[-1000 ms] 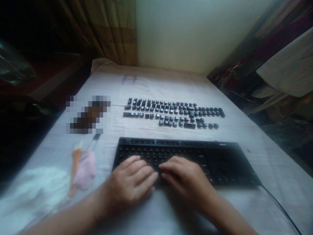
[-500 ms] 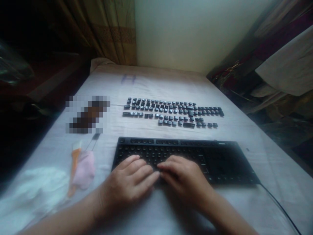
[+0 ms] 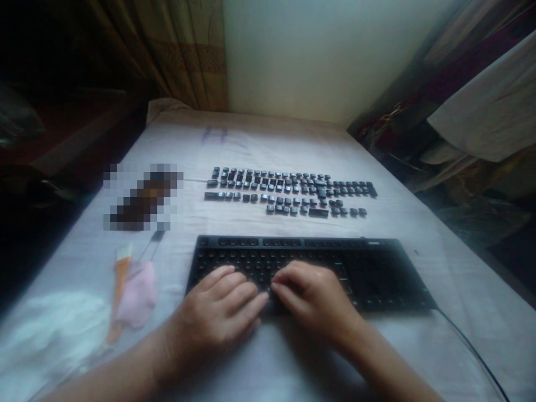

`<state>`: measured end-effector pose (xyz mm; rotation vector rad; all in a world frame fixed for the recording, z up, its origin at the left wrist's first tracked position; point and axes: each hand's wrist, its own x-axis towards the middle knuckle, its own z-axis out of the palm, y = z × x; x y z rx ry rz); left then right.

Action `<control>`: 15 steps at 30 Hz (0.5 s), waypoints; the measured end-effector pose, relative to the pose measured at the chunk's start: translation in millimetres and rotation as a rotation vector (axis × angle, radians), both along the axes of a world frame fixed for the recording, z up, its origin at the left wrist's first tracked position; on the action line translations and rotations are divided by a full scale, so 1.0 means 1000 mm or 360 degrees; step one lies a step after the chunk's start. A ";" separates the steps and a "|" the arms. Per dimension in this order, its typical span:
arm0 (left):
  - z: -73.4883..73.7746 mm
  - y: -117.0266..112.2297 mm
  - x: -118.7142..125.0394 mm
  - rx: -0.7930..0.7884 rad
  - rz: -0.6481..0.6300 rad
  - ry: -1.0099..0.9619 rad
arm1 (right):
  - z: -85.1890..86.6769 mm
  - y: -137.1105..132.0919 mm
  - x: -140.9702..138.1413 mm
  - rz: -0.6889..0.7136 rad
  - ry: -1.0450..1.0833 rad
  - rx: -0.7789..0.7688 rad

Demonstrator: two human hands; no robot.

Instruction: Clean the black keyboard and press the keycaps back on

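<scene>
A black keyboard (image 3: 379, 273) lies on the sheet in front of me, its key area largely stripped of caps. My left hand (image 3: 228, 304) rests over its front left part, fingers stretched out and thumb side toward the middle. Close beside it, my right hand (image 3: 316, 290) has thumb and forefinger pinched together low over the keys; whatever is between those fingertips is too small to make out. Beyond the keyboard, loose black keycaps (image 3: 318, 213) lie in several rows. Both hands hide part of the keyboard's front edge.
To the left lie an orange-handled brush (image 3: 120, 279), a pink cloth (image 3: 140, 298), a small wire tool with a dark grip (image 3: 157, 236) and a white crumpled cloth (image 3: 50, 329). A blurred-out item sits behind them. The keyboard's cable (image 3: 473, 343) trails off right.
The whole view has shifted slightly, so everything sits a little further left. My right thumb and fingertips have drawn together over the keys; my left hand keeps its place on the keyboard.
</scene>
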<state>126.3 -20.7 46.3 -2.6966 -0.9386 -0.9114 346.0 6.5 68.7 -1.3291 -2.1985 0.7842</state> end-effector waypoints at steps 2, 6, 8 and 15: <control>0.000 0.000 0.000 -0.0011 0.0000 0.0004 | 0.001 0.000 -0.001 0.0002 -0.0021 -0.0023; 0.001 0.000 0.003 -0.0004 0.0002 -0.0001 | 0.002 0.001 -0.003 0.0005 -0.0101 -0.0044; 0.001 0.001 0.004 0.0006 -0.0003 -0.0008 | 0.002 0.000 -0.004 0.0012 -0.0142 -0.0029; 0.001 0.002 0.003 0.0011 -0.0014 0.0005 | 0.000 -0.002 -0.004 0.0007 -0.0121 -0.0029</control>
